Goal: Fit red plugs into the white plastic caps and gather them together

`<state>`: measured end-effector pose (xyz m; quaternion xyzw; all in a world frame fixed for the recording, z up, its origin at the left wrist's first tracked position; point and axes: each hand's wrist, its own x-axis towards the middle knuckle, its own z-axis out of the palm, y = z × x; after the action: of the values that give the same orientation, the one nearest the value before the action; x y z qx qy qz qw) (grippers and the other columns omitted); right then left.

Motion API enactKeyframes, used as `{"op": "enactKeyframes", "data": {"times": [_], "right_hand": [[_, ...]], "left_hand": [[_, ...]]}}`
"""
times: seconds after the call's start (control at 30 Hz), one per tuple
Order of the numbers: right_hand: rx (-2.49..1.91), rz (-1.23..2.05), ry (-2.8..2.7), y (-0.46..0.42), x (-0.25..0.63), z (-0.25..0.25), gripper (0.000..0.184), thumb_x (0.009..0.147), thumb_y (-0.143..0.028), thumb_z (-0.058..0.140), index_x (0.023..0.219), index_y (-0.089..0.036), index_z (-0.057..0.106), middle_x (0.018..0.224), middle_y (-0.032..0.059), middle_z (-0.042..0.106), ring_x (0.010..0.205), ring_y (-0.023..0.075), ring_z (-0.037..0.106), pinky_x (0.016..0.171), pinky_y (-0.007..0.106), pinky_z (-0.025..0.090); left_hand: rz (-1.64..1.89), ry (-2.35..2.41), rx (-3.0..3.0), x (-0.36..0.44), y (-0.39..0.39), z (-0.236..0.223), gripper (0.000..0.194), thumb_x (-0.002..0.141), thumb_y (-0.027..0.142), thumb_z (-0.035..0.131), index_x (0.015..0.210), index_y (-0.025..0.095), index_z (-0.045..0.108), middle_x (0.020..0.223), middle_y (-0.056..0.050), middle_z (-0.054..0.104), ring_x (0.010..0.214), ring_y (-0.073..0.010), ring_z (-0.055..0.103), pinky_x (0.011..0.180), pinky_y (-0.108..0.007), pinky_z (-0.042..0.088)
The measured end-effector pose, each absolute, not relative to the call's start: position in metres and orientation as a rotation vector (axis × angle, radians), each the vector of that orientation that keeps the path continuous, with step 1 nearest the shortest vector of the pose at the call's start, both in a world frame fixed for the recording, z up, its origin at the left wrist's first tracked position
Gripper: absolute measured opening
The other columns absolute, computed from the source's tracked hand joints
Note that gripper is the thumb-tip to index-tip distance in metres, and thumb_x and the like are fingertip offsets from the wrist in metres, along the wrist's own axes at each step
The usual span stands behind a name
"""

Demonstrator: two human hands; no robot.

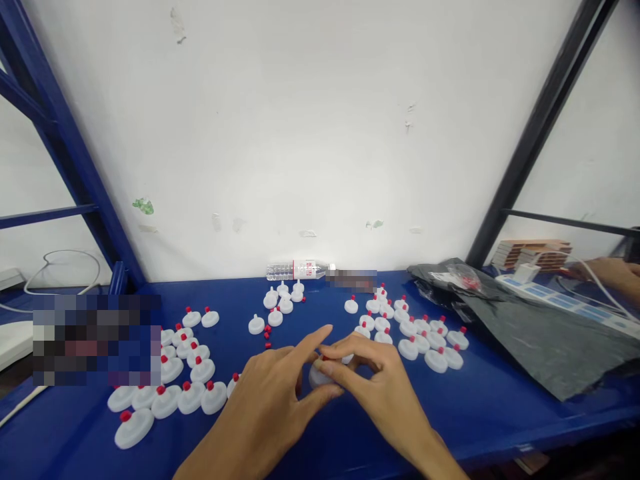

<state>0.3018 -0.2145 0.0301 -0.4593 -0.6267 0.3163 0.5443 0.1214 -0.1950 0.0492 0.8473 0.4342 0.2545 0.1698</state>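
Observation:
My left hand (273, 393) grips a round white plastic nozzle lid (317, 378) above the blue table, thumb and fingers around its rim. With thumb and forefinger, my right hand (377, 377) pinches the small red cap (325, 359) at the top of that lid's spout. Fingers hide most of both pieces. Just beyond my hands lie a few loose red caps (267, 336) and several white lids with bare spouts (257, 325). Groups of red-capped lids stand at the left (191, 397) and at the right (436, 360).
A clear plastic bottle (300, 269) lies on its side by the wall. Dark plastic bags (540, 347) and a white power strip (570, 303) occupy the right side. Another person's hand (607, 275) shows at the far right. Blue (75, 147) and black (530, 127) frame posts flank the table.

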Motion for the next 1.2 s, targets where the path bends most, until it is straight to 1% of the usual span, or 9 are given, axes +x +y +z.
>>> {"op": "enactKeyframes", "data": {"times": [0.2, 0.37, 0.6, 0.7, 0.77, 0.83, 0.93, 1.03, 1.2], "right_hand": [[-1.104, 0.741, -1.514, -0.217, 0.303, 0.031, 0.007, 0.086, -0.032, 0.078, 0.09, -0.031, 0.083, 0.086, -0.0009, 0.077, 0.073, 0.0145, 0.064, 0.064, 0.024, 0.048], [-1.144, 0.726, -1.527, -0.217, 0.303, 0.032, 0.008, 0.087, -0.034, 0.076, 0.087, -0.029, 0.082, 0.087, 0.0004, 0.077, 0.071, 0.0155, 0.063, 0.065, 0.026, 0.048], [-1.198, 0.68, -1.542, -0.217, 0.306, 0.031, 0.009, 0.088, -0.036, 0.075, 0.089, -0.03, 0.082, 0.085, -0.0015, 0.077, 0.068, 0.0141, 0.063, 0.065, 0.025, 0.05], [-1.229, 0.631, -1.604, -0.221, 0.312, 0.02, 0.011, 0.089, -0.039, 0.075, 0.093, -0.031, 0.082, 0.088, -0.0009, 0.077, 0.071, 0.0156, 0.066, 0.068, 0.026, 0.052], [-1.272, 0.601, -1.646, -0.226, 0.317, 0.009, 0.013, 0.09, -0.041, 0.073, 0.093, -0.031, 0.082, 0.09, -0.0005, 0.078, 0.073, 0.0168, 0.068, 0.07, 0.027, 0.053], [-1.328, 0.567, -1.682, -0.231, 0.323, -0.002, 0.015, 0.092, -0.043, 0.071, 0.092, -0.031, 0.081, 0.092, -0.0003, 0.078, 0.076, 0.0181, 0.07, 0.072, 0.028, 0.055], [-1.429, 0.492, -1.719, -0.236, 0.331, -0.014, 0.017, 0.094, -0.044, 0.067, 0.093, -0.033, 0.079, 0.097, -0.0001, 0.078, 0.078, 0.0199, 0.071, 0.074, 0.03, 0.055], [-1.529, 0.386, -1.719, -0.236, 0.336, -0.02, 0.018, 0.096, -0.045, 0.063, 0.099, -0.034, 0.076, 0.098, 0.0003, 0.077, 0.075, 0.0205, 0.071, 0.072, 0.032, 0.055], [-1.552, 0.174, -1.714, -0.232, 0.338, -0.024, 0.02, 0.097, -0.044, 0.06, 0.106, -0.033, 0.074, 0.095, 0.002, 0.077, 0.075, 0.0221, 0.071, 0.072, 0.033, 0.057]], "left_hand": [[0.693, 1.244, 2.384, 0.122, -0.198, 0.052, 0.057, 0.093, 0.042, 0.069, 0.147, 0.036, 0.053, 0.089, 0.003, 0.075, 0.07, -0.0181, 0.065, 0.072, -0.03, 0.05], [0.703, 1.227, 2.402, 0.122, -0.198, 0.049, 0.058, 0.094, 0.044, 0.067, 0.149, 0.038, 0.05, 0.09, 0.003, 0.075, 0.076, -0.0202, 0.069, 0.073, -0.032, 0.052], [0.732, 1.206, 2.405, 0.121, -0.2, 0.049, 0.057, 0.095, 0.045, 0.067, 0.148, 0.036, 0.05, 0.118, -0.004, 0.075, 0.104, -0.0259, 0.071, 0.094, -0.042, 0.055], [0.821, 1.235, 2.444, 0.111, -0.194, 0.054, 0.044, 0.098, 0.042, 0.061, 0.141, 0.034, 0.058, 0.127, -0.007, 0.069, 0.114, -0.0274, 0.068, 0.1, -0.046, 0.054], [0.901, 1.301, 2.446, 0.099, -0.187, 0.058, 0.035, 0.101, 0.037, 0.054, 0.134, 0.032, 0.063, 0.138, -0.009, 0.059, 0.109, -0.0263, 0.07, 0.095, -0.046, 0.057], [0.938, 1.428, 2.368, 0.086, -0.18, 0.062, 0.037, 0.101, 0.035, 0.049, 0.135, 0.031, 0.062, 0.148, -0.013, 0.045, 0.092, -0.0217, 0.074, 0.083, -0.044, 0.063], [0.936, 1.569, 2.113, 0.071, -0.173, 0.069, 0.052, 0.099, 0.036, 0.049, 0.151, 0.035, 0.045, 0.153, -0.016, 0.032, 0.071, -0.014, 0.074, 0.057, -0.031, 0.064], [0.965, 1.608, 1.914, 0.063, -0.173, 0.076, 0.065, 0.097, 0.036, 0.054, 0.158, 0.039, 0.03, 0.153, -0.015, 0.034, 0.065, -0.0123, 0.074, 0.041, -0.022, 0.058], [0.967, 1.659, 1.865, 0.061, -0.179, 0.083, 0.067, 0.096, 0.033, 0.056, 0.158, 0.041, 0.03, 0.143, -0.013, 0.049, 0.048, -0.0074, 0.068, 0.032, -0.017, 0.048]]}}
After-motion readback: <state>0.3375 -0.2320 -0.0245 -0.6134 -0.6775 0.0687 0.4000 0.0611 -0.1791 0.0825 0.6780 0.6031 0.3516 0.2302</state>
